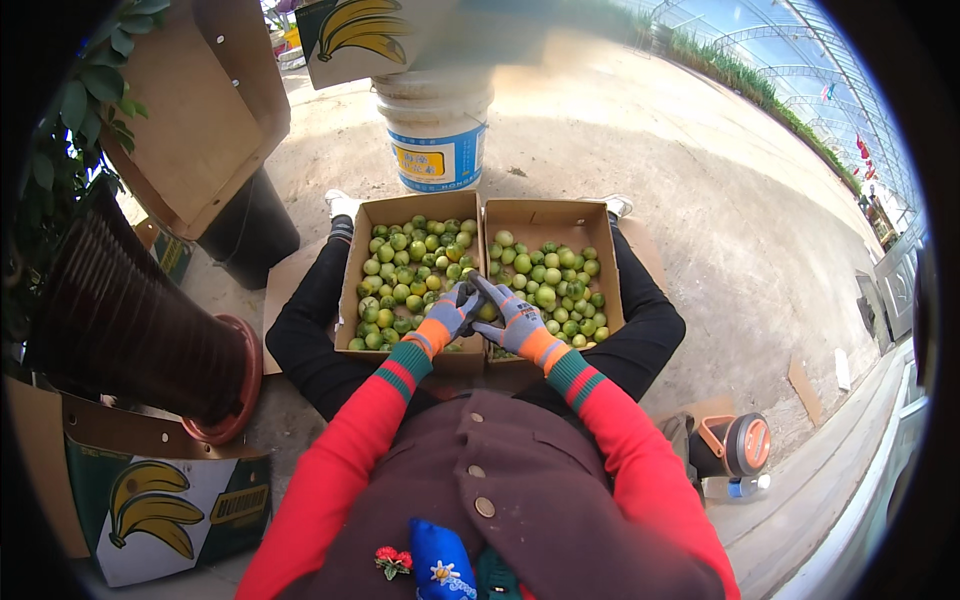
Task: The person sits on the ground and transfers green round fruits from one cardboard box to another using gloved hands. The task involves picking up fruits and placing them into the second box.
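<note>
My left hand (451, 313) and my right hand (517, 316), both in grey and orange gloves with dark fingertips, meet above the adjoining walls of two cardboard boxes. Between their fingers shows a greenish-yellow tomato (488, 311), partly covered by the gloves. Many small round green tomatoes (401, 274) fill the left box (347, 277), some turning yellow. More green tomatoes (551, 277) lie in the right box (613, 281), with bare cardboard showing at its far end. Both boxes sit between my spread legs.
Beyond the boxes stand stacked white buckets (435, 127) with a banana carton (360, 37) on top. At left are a dark bucket (251, 225), a ribbed plant pot (135, 315) and another banana carton (157, 510). A lidded jug (727, 444) and a plastic bottle (739, 487) are at right.
</note>
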`<act>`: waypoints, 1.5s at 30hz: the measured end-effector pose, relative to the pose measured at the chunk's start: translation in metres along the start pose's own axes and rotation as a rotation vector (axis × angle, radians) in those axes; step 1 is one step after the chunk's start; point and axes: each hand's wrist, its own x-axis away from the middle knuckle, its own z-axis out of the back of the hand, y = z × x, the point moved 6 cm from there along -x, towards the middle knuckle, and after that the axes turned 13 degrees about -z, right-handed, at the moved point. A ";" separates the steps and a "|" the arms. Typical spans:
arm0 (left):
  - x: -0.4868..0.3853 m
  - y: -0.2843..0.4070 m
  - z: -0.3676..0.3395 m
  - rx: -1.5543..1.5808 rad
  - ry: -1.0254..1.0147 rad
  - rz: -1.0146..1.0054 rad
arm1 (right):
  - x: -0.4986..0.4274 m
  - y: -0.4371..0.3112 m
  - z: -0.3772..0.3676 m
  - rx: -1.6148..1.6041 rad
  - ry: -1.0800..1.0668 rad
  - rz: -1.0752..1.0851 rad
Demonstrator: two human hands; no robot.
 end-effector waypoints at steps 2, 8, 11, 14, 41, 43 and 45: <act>-0.003 0.004 -0.005 -0.142 0.073 -0.181 | -0.005 0.007 -0.008 -0.037 0.037 0.031; 0.022 -0.035 0.061 -0.881 0.305 0.060 | 0.004 0.104 0.003 0.269 0.183 -0.420; 0.037 -0.077 0.088 -1.044 0.029 0.344 | 0.010 0.130 0.003 0.343 0.157 -0.543; 0.027 -0.063 0.060 -1.298 -0.289 0.247 | 0.012 0.129 0.001 0.433 0.154 -0.463; 0.013 -0.054 0.018 -1.027 -0.623 0.051 | 0.017 0.118 -0.008 0.430 0.083 -0.408; 0.016 -0.049 0.016 -1.021 -0.591 0.069 | 0.017 0.108 -0.006 0.410 0.149 -0.308; 0.015 -0.054 0.018 -1.039 -0.588 0.094 | 0.015 0.086 -0.007 0.390 0.220 -0.140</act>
